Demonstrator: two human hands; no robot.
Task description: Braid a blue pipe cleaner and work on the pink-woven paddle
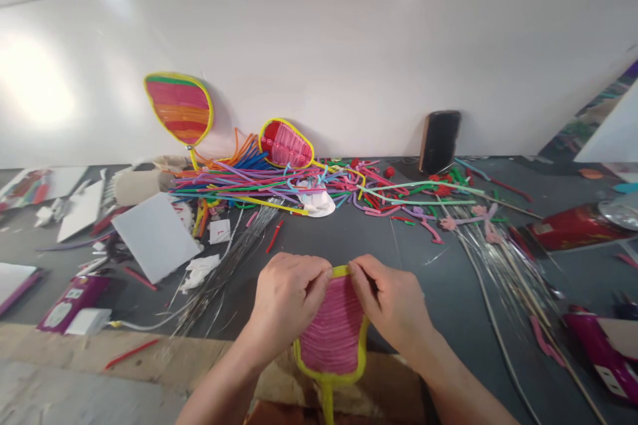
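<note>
Low in front of me, a small pink fan-shaped paddle (333, 329) with a fuzzy yellow edge and a yellow stem is held upright. My left hand (294, 292) is closed, thumb and fingers pinching its upper left corner. At the upper right corner my right hand (391, 299) pinches the same yellow edge. Two similar pieces lean on the white panel behind: a striped paddle (179, 109) at the left and a red and pink paddle (288, 144) nearer the middle. Between them and my hands spreads a pile of coloured pipe cleaners (239, 182).
A phone (440, 141) stands against the white panel (339, 46). Metal wires (234, 255) and a white card (157, 238) lie at the left. On the right are more wires, a red can (581, 224) on its side and a purple box (601, 348). Another purple box (74, 299) sits at the left edge.
</note>
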